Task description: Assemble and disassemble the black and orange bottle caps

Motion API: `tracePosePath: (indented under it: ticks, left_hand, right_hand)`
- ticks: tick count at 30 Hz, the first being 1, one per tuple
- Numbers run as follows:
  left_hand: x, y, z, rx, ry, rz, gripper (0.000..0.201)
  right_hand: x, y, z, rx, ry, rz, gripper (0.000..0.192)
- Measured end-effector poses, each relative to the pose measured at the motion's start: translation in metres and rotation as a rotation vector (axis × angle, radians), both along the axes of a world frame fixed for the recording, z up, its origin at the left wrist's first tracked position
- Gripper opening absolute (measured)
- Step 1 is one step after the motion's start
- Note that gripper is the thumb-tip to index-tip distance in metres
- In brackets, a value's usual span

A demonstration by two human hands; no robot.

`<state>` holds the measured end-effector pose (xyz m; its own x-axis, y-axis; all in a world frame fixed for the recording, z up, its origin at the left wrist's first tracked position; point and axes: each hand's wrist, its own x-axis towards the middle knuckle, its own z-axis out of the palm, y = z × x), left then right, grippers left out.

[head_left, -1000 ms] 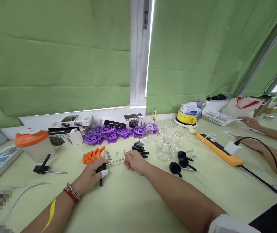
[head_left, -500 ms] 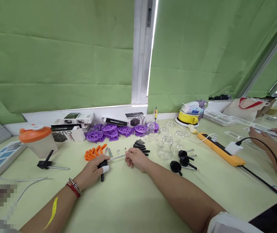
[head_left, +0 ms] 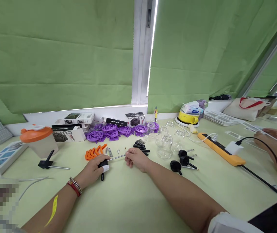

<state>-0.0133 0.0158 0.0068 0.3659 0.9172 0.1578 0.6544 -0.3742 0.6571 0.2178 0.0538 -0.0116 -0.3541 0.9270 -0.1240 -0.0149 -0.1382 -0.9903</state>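
My left hand [head_left: 96, 171] is closed round a black plastic piece [head_left: 102, 177] with a short dark handle and a thin metal rod [head_left: 116, 158] sticking out to the right. At the rod's far end, my right hand [head_left: 136, 158] pinches the tip; whether a small part sits between those fingers is hidden. Orange curved pieces [head_left: 95, 152], metal pins [head_left: 108, 151] and tiny nuts [head_left: 118, 150] lie just beyond my left hand. Behind my right hand are black rod-shaped handles [head_left: 139, 146] and a small heap of screws [head_left: 140, 141].
Purple round plastic parts [head_left: 109, 131] and boxes [head_left: 70, 134] line the back. Glass jars [head_left: 165, 149] and black handled pieces [head_left: 184, 160] stand to the right, with an orange power strip [head_left: 219, 149] beyond. An orange-lidded shaker [head_left: 38, 139] is left. A co-worker's hands [head_left: 269, 142] hold a white strip.
My two hands and the rod keep nearly the same place. On the right, the co-worker's hands and white strip have shifted a little rightward and the strip is tilted.
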Motion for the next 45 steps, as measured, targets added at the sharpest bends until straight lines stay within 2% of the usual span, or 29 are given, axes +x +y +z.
tracePosePath:
  ticks: [3, 8, 18, 27, 36, 45]
  left_hand:
    - [0.0000, -0.0006, 0.0007, -0.001, 0.009, 0.003, 0.032]
    - [-0.0004, -0.0009, -0.0001, -0.014, 0.014, -0.001, 0.032]
    - [-0.0007, 0.0001, -0.0013, 0.012, 0.019, -0.005, 0.033]
    - [-0.0003, -0.0025, 0.0005, 0.000, 0.007, 0.016, 0.032]
    - [-0.0020, -0.0004, -0.0034, -0.023, 0.002, 0.010, 0.034]
    - [-0.0003, -0.0018, -0.0004, -0.005, -0.003, -0.004, 0.033]
  right_hand:
    - [-0.0006, -0.0003, 0.0015, -0.011, -0.021, -0.010, 0.030]
    - [0.0001, -0.0027, 0.0021, 0.006, 0.080, -0.017, 0.016]
    - [-0.0008, -0.0025, 0.0021, -0.010, 0.014, -0.009, 0.022]
    - [0.0006, -0.0053, 0.0040, 0.023, 0.078, -0.015, 0.016]
    - [-0.0005, -0.0023, -0.0002, 0.016, 0.033, -0.006, 0.021]
    - [-0.0007, -0.0023, 0.0013, 0.006, -0.022, -0.007, 0.029]
